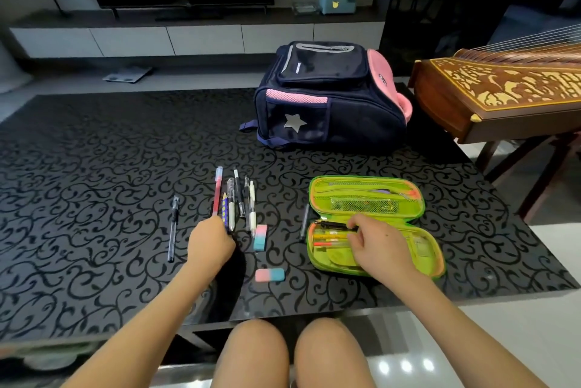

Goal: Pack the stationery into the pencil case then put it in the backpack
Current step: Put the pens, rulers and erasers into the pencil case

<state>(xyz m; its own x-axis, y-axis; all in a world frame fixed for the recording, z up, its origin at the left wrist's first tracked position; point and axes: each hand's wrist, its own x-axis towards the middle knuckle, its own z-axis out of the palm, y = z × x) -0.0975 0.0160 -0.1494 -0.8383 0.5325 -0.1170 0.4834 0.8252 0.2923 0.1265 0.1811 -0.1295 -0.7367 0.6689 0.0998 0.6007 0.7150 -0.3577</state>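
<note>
Meanwhile, the right hand [375,238] hovered over the near half of the open green pencil case [371,224], its fingertips pinched on a black pen [330,225] that lay across the top of that half. Yellow and orange items already sat inside the near half, and the mesh pocket in the lid half at 12 o'clock held more bits that were too small to make out. A thin dark pen [304,222] lay on the desk [94,167] just beside the case's 9 o'clock edge.

The left hand [212,241] was curled closed at the near ends of a row of pens [237,199]; whether it truly gripped one of them could not be told, since the fingers hid the contact. That row ran toward 12 o'clock and included a red pen [217,191], a purple dotted pencil [225,208] and several clear or white pens. A single black pen [173,229] lay apart at 9 o'clock of the left hand. One pink-and-teal eraser [260,237] stood just at 3 o'clock of that hand, and a second eraser [270,274] lay nearer the person, between the two forearms.

The navy and pink backpack [327,95] rested on the far part of the desk at 12 o'clock of the case, well apart from it, its zips appearing closed.
</note>
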